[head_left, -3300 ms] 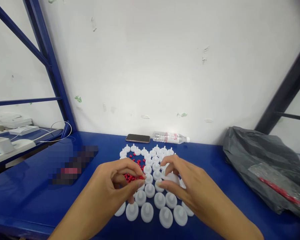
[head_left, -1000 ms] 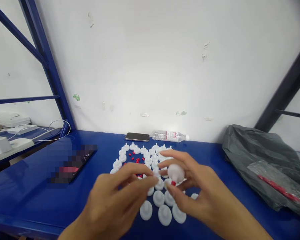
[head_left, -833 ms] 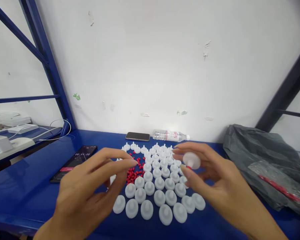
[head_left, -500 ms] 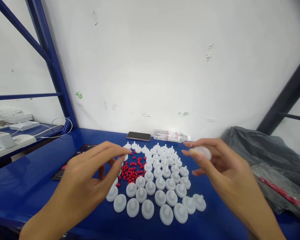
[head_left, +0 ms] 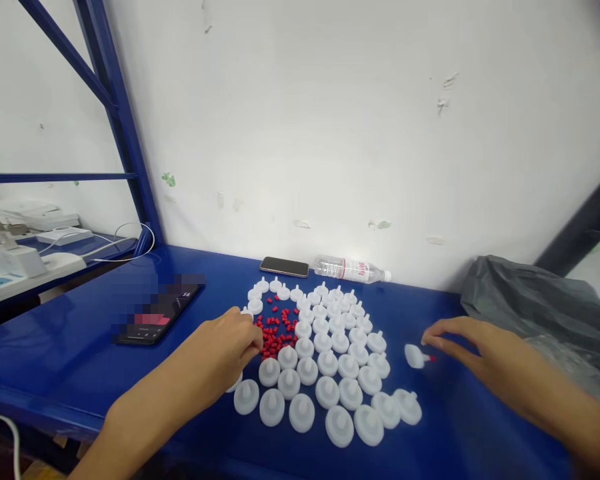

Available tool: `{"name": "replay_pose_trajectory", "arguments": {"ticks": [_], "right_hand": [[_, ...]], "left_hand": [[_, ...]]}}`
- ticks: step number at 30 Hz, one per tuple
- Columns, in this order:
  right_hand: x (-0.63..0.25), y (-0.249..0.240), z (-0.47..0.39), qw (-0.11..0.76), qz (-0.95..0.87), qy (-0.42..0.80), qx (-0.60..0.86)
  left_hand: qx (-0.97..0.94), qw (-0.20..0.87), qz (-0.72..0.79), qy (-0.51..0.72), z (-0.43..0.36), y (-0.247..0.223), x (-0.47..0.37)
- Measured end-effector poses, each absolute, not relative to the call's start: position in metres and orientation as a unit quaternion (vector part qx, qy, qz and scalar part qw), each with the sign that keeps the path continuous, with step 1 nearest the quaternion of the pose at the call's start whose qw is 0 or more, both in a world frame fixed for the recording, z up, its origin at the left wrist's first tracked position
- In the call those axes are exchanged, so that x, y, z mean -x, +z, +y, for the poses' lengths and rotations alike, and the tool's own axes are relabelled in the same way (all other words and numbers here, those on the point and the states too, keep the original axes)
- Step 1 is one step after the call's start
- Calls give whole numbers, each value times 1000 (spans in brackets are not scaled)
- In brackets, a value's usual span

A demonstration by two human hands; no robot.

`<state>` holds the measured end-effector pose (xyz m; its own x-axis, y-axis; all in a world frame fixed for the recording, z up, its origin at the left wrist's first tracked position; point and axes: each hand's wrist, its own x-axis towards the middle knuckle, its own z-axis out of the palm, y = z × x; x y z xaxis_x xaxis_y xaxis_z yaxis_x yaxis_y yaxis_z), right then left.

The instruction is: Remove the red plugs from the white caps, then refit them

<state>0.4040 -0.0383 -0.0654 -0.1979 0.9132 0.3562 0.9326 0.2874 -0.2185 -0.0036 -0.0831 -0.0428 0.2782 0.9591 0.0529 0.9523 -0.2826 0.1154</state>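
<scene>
My left hand (head_left: 230, 343) is over the left side of a pile of small red caps (head_left: 275, 343). Its fingers curl downward and their tips are hidden, so what they hold, if anything, does not show. A white disc-shaped piece with a short nozzle (head_left: 414, 357) lies tilted on the blue table, a red cap (head_left: 433, 358) on its tip. Just right of it is my right hand (head_left: 463, 340), apart from the piece, thumb and forefinger slightly parted with nothing between them. Many similar white discs (head_left: 327, 363) stand nozzle-up around the red caps.
A phone with a lit screen (head_left: 165, 310) lies on the left of the blue table (head_left: 220, 267). At the back are a dark phone (head_left: 284, 267) and a clear plastic bottle (head_left: 350, 269). A grey plastic bag (head_left: 540, 300) sits at the right.
My right hand has let go of the white disc, which now lies on the table at the right with a red cap on it. My left hand has lowered to the red caps. The view has shifted slightly.
</scene>
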Motion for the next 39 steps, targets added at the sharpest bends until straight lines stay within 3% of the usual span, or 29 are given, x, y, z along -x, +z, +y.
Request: {"name": "replay_pose_trajectory", "arguments": {"ticks": [8, 16, 22, 29, 39], "right_hand": [[-397, -68, -41, 128, -709, 152, 677], [-401, -67, -46, 81, -668, 229, 704], [-395, -61, -47, 60, -680, 194, 704], [-393, -66, -43, 102, -680, 260, 678], [-388, -66, -42, 110, -721, 186, 658]], "left_hand": [[-766, 29, 643, -5, -85, -41, 4], [-757, 9, 652, -23, -79, -53, 6], [-754, 19, 655, -38, -79, -55, 7], [-750, 23, 658, -58, -78, -52, 3], [-762, 3, 646, -48, -79, -54, 3]]}}
